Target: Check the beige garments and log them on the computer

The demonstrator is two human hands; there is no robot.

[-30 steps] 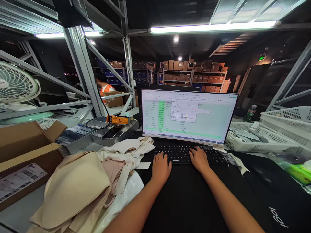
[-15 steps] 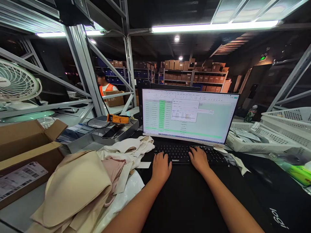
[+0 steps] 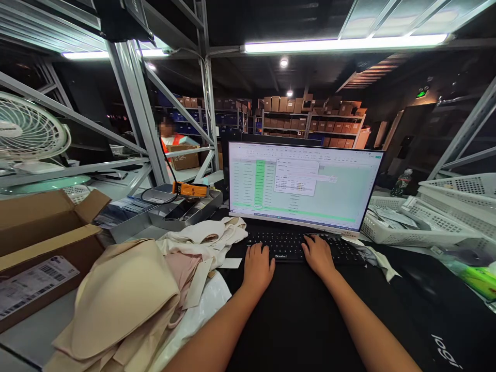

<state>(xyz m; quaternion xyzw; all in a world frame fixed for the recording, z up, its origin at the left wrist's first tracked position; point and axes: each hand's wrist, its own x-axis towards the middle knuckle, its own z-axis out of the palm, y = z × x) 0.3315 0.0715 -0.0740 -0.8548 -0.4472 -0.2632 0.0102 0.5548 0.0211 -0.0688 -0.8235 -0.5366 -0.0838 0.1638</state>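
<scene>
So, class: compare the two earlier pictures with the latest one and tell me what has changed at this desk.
Almost nothing. The view drifts a little, so everything sits slightly shifted in the picture. Both hands stayed on the black keyboard: the left hand at its left part, the right hand near the middle. The monitor and the beige garments lie as before.

Keyboard (image 3: 298,247): black plastic, matt keys. Monitor (image 3: 302,183): glossy lit screen in a thin, pale frame. Desk mat (image 3: 310,320): black, matt, smooth, with a white printed logo at its right edge. Garments (image 3: 127,305): beige and pale pink cloth, soft and smooth, one moulded cup with a faint sheen. Cardboard box (image 3: 42,237): brown, matt, carrying a white paper label. Baskets (image 3: 418,227): white perforated plastic. Tray (image 3: 186,213): grey sheet metal, dull sheen. Shelf frame (image 3: 132,113): grey painted metal, smooth. Fan (image 3: 27,134): white wire guard.
</scene>
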